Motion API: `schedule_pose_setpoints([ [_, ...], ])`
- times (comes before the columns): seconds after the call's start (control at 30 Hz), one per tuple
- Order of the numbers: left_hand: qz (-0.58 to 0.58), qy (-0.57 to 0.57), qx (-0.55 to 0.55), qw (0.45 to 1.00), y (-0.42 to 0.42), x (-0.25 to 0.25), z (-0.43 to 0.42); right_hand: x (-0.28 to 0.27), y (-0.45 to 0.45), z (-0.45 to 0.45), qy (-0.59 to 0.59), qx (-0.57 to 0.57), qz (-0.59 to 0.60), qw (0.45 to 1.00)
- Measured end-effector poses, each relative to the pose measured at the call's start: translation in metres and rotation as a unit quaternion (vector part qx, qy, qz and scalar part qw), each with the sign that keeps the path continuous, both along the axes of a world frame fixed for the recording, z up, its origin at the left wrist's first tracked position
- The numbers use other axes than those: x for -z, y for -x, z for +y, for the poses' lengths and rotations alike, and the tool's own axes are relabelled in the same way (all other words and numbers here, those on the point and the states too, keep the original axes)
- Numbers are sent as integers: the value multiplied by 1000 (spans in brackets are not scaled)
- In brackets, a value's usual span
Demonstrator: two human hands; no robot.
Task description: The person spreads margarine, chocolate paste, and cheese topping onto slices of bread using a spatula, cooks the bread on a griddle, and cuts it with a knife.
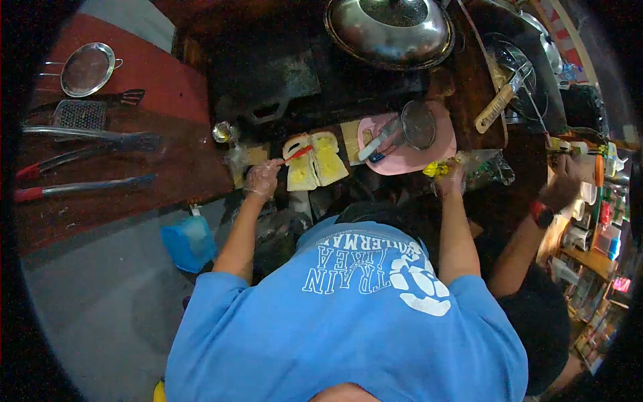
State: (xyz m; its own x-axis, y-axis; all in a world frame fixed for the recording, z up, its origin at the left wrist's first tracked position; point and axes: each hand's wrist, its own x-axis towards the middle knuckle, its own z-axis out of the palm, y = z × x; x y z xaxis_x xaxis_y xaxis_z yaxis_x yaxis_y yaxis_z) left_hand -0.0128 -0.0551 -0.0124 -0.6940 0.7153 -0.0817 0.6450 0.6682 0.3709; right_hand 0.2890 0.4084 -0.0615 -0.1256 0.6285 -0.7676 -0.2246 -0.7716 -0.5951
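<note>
Two slices of bread [317, 171] lie side by side in front of me, with patches of yellow spread on them. My left hand [262, 179], in a clear plastic glove, is closed around a thin red utensil [299, 154] that reaches over the left slice; its exact kind is unclear. My right hand [450, 177], also gloved, is closed on a crumpled yellow packet [437, 169] beside the pink board [443, 142]. On that board rest a round strainer [418, 125] and a white-handled utensil [375, 144].
A dark griddle [281, 80] and a large domed metal lid [392, 37] stand at the back. Tongs [87, 187], a grater [80, 115] and a sieve [88, 70] lie to the left. Another person's hand [561, 184] is at the right, near several containers.
</note>
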Motion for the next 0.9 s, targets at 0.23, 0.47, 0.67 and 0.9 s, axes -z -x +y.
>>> schedule_pose_setpoints([
  [0.23, -63, 0, 57, 996, -22, -20, -24, 46, -10, 30, -39, -48, 62, 996],
  [0.47, -150, 22, 46, 987, -21, -61, -19, 56, 6, 26, -9, -66, 136, 988],
  [0.67, -84, -210, -84, 970, 63, -68, 12, 114, 33, 48, -301, -88, 76, 947],
  [0.9, 156, -28, -101, 982, 290, -12, 67, -3, 28, 42, -434, -338, -166, 818],
])
